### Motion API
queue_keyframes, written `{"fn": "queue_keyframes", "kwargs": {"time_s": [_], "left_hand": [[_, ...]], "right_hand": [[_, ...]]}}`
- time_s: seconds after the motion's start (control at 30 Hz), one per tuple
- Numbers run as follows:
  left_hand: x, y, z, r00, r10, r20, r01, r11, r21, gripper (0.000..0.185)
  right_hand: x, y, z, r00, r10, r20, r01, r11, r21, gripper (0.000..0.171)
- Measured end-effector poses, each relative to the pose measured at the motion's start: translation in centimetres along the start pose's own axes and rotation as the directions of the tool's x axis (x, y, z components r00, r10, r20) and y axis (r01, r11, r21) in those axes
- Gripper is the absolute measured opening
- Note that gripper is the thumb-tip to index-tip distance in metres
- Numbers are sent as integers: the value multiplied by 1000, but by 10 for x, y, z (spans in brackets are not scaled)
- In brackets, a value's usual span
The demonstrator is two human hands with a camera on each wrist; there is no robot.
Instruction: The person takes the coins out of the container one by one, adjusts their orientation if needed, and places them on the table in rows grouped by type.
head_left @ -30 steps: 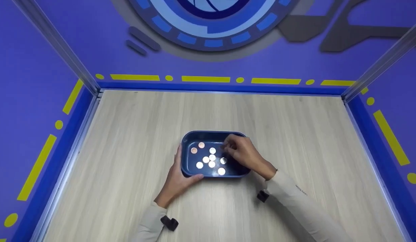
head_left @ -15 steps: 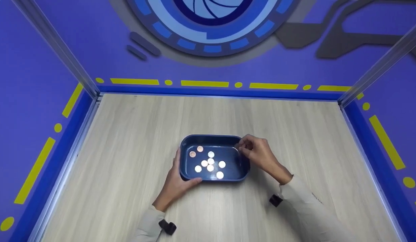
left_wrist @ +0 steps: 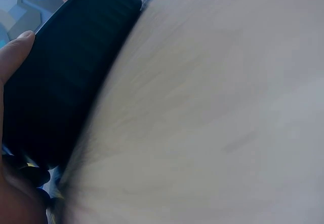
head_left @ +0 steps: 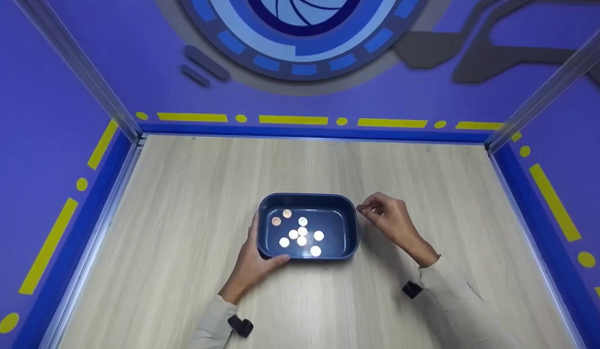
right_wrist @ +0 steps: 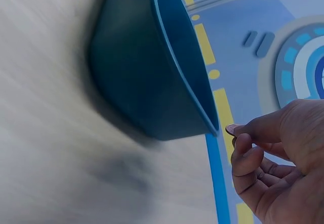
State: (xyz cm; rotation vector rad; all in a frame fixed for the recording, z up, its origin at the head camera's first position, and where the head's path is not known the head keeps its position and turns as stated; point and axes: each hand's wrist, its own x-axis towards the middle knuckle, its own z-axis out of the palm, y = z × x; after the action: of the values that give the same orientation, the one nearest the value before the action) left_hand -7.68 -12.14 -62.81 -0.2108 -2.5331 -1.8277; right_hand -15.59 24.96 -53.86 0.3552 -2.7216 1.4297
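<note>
The left hand (head_left: 253, 264) grips the near left corner of a dark blue tray (head_left: 350, 228), its thumb lying along the front wall and its fingers (head_left: 254, 228) curled up the left side, so the tray sits snug in that hold on the pale wooden table (head_left: 183, 203). Inside the tray, just right of those fingers, lie eight coins (head_left: 300, 231), two coppery ones toward the far left and the silvery rest clustered in the middle, some touching. Just past the tray's right wall the right hand (head_left: 392, 223) hovers above the table, its fingers (right_wrist: 253, 133) curled and pinched together at the tips; something small and pinkish shows at the pinch, but I cannot tell whether it is a coin or a fingernail. Farther off, beyond both hands, stands the purple back wall (head_left: 110, 63) with yellow dashes.
</note>
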Motion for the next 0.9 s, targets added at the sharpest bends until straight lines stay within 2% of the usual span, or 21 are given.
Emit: {"fn": "queue_keyframes", "kwargs": {"time_s": [0.2,0.57,0.9], "left_hand": [[0,0,0,1000,-4,-2,4,1000,-2,140],[0,0,0,1000,-6,-4,6,1000,-5,139],[1,1,-1,999,36,-4,-36,999,-18,139]], "right_hand": [[-2,7,-7,1000,23,-9,-23,1000,12,8],[-6,16,-12,1000,26,-6,-26,999,-26,11],[-8,22,-17,998,56,-13,-56,998,-24,10]]}}
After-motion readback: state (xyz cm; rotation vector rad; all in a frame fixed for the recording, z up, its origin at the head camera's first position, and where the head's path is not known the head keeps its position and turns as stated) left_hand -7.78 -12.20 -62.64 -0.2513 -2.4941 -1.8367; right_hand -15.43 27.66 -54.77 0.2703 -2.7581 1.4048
